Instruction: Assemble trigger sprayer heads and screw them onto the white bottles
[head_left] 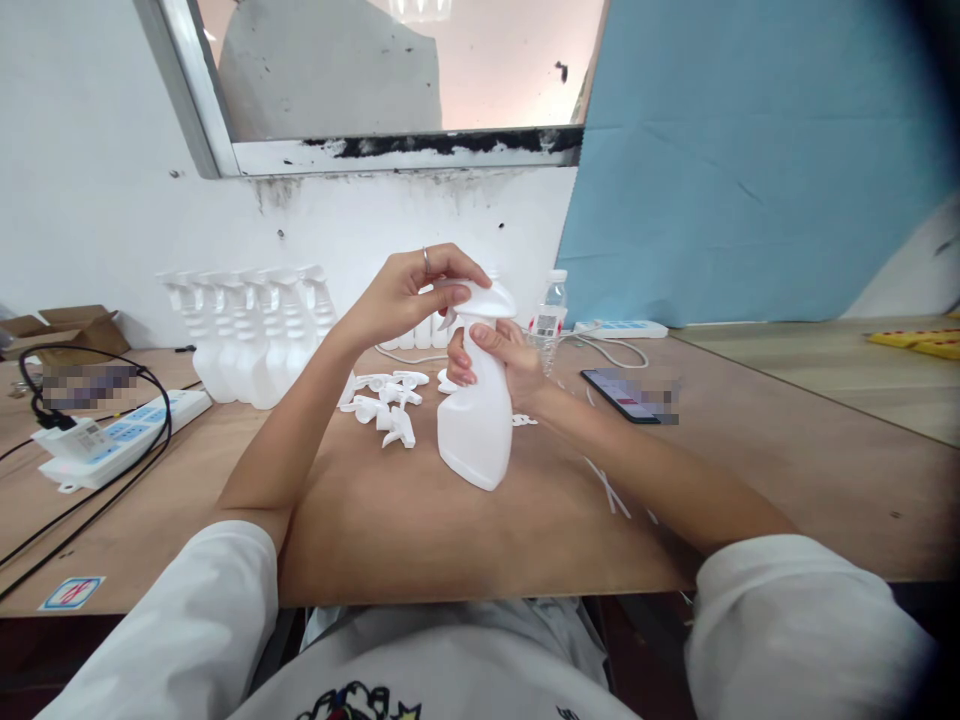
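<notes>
A white spray bottle (477, 430) is held a little tilted over the middle of the table. My right hand (510, 362) is wrapped round its neck, thumb across the front. From above, my left hand (431, 285) grips the white trigger spray head (487, 300) at the bottle's top, with thumb and fingers closed on it. Loose white trigger heads (388, 402) lie on the table just left of the bottle. Behind my left forearm stands a row of white bottles (251, 340) fitted with spray heads. More white bottles are partly hidden behind my hands.
On the left is a power strip (127, 440) with black cables, and a cardboard box (64, 332) behind it. A clear water bottle (553, 305), another power strip (622, 329) and a phone (626, 394) are to the right. White strips (607, 487) lie near my right forearm.
</notes>
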